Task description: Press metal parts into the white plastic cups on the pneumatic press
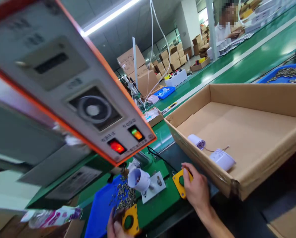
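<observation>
A white cup-shaped plastic part [138,180] sits on the metal plate [154,187] of a green machine base. My right hand [196,186] rests on the yellow button box [180,183] to the right, its thumb over the box beside the green button. At the bottom, my left hand [117,226] touches the left side of another yellow button box [131,220]; its fingers are apart and partly cut off by the frame edge. Neither hand holds a loose part. Small metal pieces [125,195] lie in a blue tray [98,208] behind my left hand.
A control panel [93,109] with lit switches looms at the upper left. A cardboard box [247,127] at the right holds two white parts [222,159]. Beyond are a green conveyor [252,56], a blue tray of metal pieces [286,74] and a seated person [224,31].
</observation>
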A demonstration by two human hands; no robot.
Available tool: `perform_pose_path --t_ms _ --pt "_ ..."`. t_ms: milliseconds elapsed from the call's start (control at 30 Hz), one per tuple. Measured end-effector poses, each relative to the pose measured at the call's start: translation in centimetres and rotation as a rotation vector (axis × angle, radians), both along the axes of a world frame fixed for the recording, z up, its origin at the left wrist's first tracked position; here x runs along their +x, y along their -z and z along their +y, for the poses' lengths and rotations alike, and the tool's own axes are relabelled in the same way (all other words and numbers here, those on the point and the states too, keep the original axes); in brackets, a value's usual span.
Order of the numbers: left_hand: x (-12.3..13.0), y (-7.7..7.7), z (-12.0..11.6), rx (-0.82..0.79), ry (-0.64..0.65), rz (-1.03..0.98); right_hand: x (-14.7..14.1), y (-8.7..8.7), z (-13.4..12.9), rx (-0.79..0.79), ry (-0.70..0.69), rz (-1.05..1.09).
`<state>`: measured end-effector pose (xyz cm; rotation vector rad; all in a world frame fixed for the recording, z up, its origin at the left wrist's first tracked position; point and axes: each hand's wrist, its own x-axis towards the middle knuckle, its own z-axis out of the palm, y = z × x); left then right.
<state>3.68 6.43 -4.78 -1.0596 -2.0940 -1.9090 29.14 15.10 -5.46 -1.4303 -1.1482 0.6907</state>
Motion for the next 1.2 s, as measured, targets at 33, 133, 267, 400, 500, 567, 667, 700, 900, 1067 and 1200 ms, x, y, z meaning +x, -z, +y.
perform_pose_path --t_ms 33,133,267,400,500,567,667,700,900,1067,1200 --pt "-0.2 0.1 0.0 0.006 0.016 -0.005 0.0 0.1 0.0 -0.001 -0.006 0.023" --pt "-0.5 0.2 -0.2 -0.025 0.067 0.014 0.1 0.7 -0.2 0.004 -0.020 0.082" --pt "-0.3 0.3 -0.5 -0.055 0.125 0.019 0.4 1.7 -0.4 0.031 -0.039 0.086" --pt "0.0 0.5 -0.8 -0.082 0.196 0.005 0.9 2.2 -0.4 0.038 -0.064 0.075" --pt "0.2 0.7 -1.1 -0.078 0.238 -0.005 1.0 2.1 -0.5 0.035 -0.035 0.055" --pt "0.3 0.9 -1.2 -0.062 0.256 -0.017 1.0 2.0 -0.7 0.037 -0.015 0.042" --pt "0.4 1.3 -1.4 -0.043 0.274 -0.039 0.9 1.9 -0.9 0.037 0.003 0.018" --pt "0.4 1.4 -1.4 -0.038 0.276 -0.046 0.9 1.9 -1.0 0.037 0.010 0.009" --pt "0.4 2.1 -1.6 -0.013 0.289 -0.071 0.7 2.4 -0.8 0.047 0.095 -0.023" --pt "0.4 2.4 -1.7 -0.012 0.296 -0.068 0.8 2.5 -0.9 0.082 0.113 -0.010" --pt "0.6 2.5 -1.7 -0.018 0.287 -0.060 1.0 2.4 -1.2 0.077 0.096 -0.032"
